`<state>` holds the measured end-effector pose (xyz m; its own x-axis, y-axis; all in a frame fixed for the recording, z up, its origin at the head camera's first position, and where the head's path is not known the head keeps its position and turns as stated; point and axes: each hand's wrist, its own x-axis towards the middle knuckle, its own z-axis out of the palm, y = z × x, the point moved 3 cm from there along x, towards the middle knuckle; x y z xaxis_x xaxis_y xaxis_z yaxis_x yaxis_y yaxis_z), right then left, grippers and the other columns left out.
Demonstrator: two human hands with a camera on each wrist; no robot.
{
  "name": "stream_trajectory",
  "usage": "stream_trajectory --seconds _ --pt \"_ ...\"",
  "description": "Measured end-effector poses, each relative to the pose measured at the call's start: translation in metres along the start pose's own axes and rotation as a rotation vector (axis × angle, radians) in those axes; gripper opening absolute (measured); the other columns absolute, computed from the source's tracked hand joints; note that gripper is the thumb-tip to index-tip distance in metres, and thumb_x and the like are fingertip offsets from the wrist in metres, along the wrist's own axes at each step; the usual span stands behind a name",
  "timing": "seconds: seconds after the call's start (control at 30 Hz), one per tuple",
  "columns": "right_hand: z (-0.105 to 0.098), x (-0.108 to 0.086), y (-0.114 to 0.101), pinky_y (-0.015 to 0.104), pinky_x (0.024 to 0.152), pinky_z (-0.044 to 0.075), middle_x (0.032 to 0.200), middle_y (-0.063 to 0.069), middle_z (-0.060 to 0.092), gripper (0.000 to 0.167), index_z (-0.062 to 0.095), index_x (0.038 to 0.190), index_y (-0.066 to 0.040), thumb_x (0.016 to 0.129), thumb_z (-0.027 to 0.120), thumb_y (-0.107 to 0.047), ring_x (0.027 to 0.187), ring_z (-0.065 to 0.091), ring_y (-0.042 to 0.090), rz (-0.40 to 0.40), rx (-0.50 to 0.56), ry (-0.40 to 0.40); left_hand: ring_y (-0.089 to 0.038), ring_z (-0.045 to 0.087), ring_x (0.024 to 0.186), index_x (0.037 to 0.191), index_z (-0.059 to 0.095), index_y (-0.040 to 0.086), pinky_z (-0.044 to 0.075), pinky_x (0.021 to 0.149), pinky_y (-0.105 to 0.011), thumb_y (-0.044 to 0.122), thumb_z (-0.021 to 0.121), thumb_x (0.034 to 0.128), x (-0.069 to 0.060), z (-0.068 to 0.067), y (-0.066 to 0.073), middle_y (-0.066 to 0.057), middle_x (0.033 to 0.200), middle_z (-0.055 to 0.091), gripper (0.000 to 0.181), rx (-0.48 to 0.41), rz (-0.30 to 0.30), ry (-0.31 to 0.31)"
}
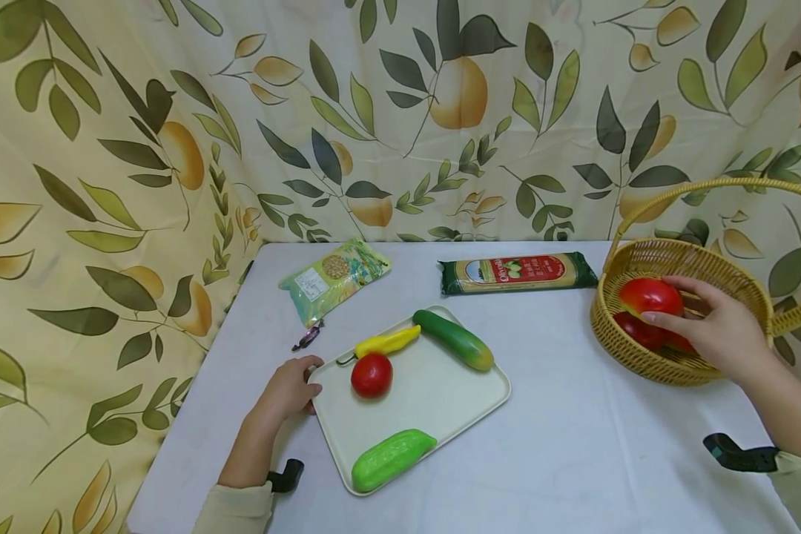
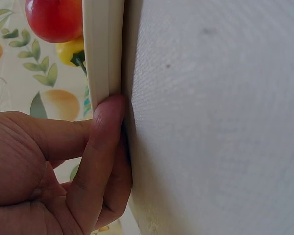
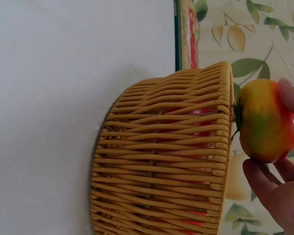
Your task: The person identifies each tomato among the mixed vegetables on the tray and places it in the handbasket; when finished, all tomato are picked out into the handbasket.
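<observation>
My left hand (image 1: 290, 387) pinches the left rim of a pale rectangular tray (image 1: 434, 404); the left wrist view shows the fingertips at the tray's edge (image 2: 103, 49). On the tray lie a yellow pepper (image 1: 389, 342), a round red tomato (image 1: 371, 375), a green cucumber (image 1: 454, 340) and a light green gourd-like vegetable (image 1: 392, 458). Over at the right, my right hand (image 1: 727, 330) holds a red tomato (image 1: 650, 297) with a yellow-green underside and green calyx, above the opening of a wicker basket (image 3: 161, 161). More red produce (image 1: 639, 331) sits inside, partly hidden.
At the back of the white-covered table (image 1: 547, 445) lie a green snack bag (image 1: 337, 278) and a long green-and-red packet (image 1: 517, 273). A small purple wrapped candy (image 1: 308, 335) lies beyond the left hand. The basket's tall handle (image 1: 707, 184) arches over it. Patterned cloth (image 1: 400, 163) hangs behind.
</observation>
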<state>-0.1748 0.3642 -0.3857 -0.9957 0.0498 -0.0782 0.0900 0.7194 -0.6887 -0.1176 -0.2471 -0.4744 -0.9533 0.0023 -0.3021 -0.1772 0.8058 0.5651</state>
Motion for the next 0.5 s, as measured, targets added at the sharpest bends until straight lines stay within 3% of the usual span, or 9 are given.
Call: stream_trajectory --seconds 0.17,0.33,0.4,0.5 --pt "0.0001 0.001 0.0033 0.031 0.061 0.058 0.142 0.042 0.035 0.082 0.028 0.154 0.001 0.095 0.068 -0.039 0.12 0.04 0.063 0.001 -0.025 0.005 -0.018 0.057 0.061 0.129 0.063 0.005 0.046 0.06 -0.031 0.003 0.07 0.0897 -0.0008 0.0004 0.0004 -0.009 0.086 0.061 0.04 -0.012 -0.005 0.0" --pt "-0.0004 0.0011 0.0039 0.046 0.067 0.059 0.141 0.042 0.035 0.082 0.028 0.154 0.001 0.095 0.068 -0.04 0.118 0.04 0.062 -0.004 -0.048 0.013 -0.018 0.057 0.065 0.128 0.063 0.006 0.046 0.061 -0.031 0.003 0.071 0.0893 -0.0012 0.0 0.0007 -0.009 0.086 0.061 0.04 0.002 -0.001 0.009" --pt "-0.0006 0.0011 0.0036 0.045 0.067 0.059 0.14 0.042 0.035 0.082 0.028 0.154 0.001 0.095 0.068 -0.04 0.117 0.041 0.062 -0.009 -0.053 0.013 -0.019 0.057 0.066 0.128 0.064 0.006 0.046 0.061 -0.031 0.003 0.071 0.089 -0.0012 0.0001 0.0006 -0.008 0.085 0.061 0.04 0.005 -0.001 0.012" --pt "-0.0009 0.001 0.0033 0.03 0.062 0.057 0.141 0.042 0.036 0.082 0.028 0.155 0.0 0.095 0.068 -0.04 0.119 0.04 0.062 -0.012 -0.055 0.003 -0.018 0.057 0.064 0.128 0.064 0.006 0.046 0.061 -0.031 0.003 0.071 0.0889 -0.0012 0.0001 0.0007 -0.008 0.084 0.061 0.04 0.003 0.002 0.014"
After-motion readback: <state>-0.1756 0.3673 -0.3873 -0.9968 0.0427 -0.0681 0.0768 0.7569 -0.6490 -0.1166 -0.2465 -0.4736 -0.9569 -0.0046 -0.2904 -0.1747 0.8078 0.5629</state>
